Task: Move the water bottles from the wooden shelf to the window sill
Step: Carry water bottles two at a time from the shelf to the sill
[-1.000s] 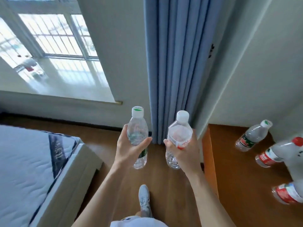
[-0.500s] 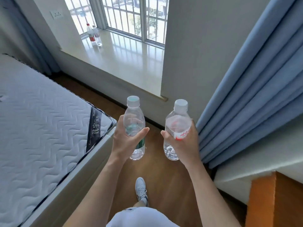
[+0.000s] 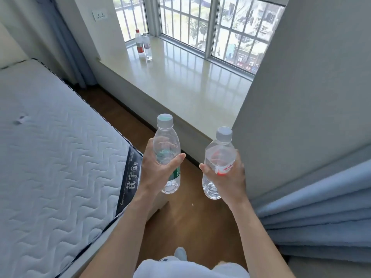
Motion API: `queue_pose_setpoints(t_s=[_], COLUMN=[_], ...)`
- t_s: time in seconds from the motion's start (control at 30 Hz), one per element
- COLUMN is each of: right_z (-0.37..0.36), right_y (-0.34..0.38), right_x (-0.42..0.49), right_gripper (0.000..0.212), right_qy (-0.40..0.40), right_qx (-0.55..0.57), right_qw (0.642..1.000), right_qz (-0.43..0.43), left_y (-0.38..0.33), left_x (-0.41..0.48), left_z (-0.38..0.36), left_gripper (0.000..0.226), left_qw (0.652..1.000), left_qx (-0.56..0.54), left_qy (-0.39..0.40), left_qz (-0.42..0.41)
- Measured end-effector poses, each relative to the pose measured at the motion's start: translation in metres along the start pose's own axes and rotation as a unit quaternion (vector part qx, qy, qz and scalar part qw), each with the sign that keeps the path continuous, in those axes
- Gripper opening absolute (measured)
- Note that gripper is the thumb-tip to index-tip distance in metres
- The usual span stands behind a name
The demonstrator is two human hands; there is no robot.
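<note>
the person stands on the wooden floor (image 3: 190, 217) in the gap between the bed (image 3: 50, 157) and the window sill (image 3: 180, 85), with a bottle in each hand. the left hand (image 3: 154, 173) has its grip wrapped round the middle of the green-label bottle (image 3: 165, 145), thumb across the front. the right hand (image 3: 230, 179) has its grip closed round the red-label bottle (image 3: 219, 157) in the same way, at the label. both bottles are upright, caps up, held out in front and apart from each other. i take that as the easy way to carry two at once without them knocking together. neither is over the sill yet; they hang above the floor just short of its near edge. two standing bottles (image 3: 140, 44) are close together at the far left end of the sill by the window frame, so the pair in hand look meant to join them. the wooden shelf is out of sight. the wall corner (image 3: 301, 97) and blue curtain (image 3: 321, 207) sit close by the right arm, so i'd guess that bottle needs to swing left a little going in.
</note>
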State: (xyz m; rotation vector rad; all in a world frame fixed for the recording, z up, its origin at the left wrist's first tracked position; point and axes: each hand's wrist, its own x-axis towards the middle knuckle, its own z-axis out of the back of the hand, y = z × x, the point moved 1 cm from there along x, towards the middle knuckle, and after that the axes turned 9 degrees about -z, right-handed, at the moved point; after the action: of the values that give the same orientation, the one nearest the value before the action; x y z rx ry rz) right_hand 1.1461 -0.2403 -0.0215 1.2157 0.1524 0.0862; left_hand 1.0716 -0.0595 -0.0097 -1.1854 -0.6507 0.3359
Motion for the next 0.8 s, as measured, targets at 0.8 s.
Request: queue_pose_setpoints(t_s=[0.8], right_z=[-0.105], right_y=[0.069], right_x=[0.348], right_gripper=[0.056], right_qy=[0.205], right_qx=[0.004], right_qw=[0.978], right_qz=[0.042], left_y=[0.061], left_x=[0.274], left_z=[-0.074], left_gripper=[0.052], left_qw=[0.979], left_qx=[0.094], left_qy=[-0.175], left_qz=[0.045])
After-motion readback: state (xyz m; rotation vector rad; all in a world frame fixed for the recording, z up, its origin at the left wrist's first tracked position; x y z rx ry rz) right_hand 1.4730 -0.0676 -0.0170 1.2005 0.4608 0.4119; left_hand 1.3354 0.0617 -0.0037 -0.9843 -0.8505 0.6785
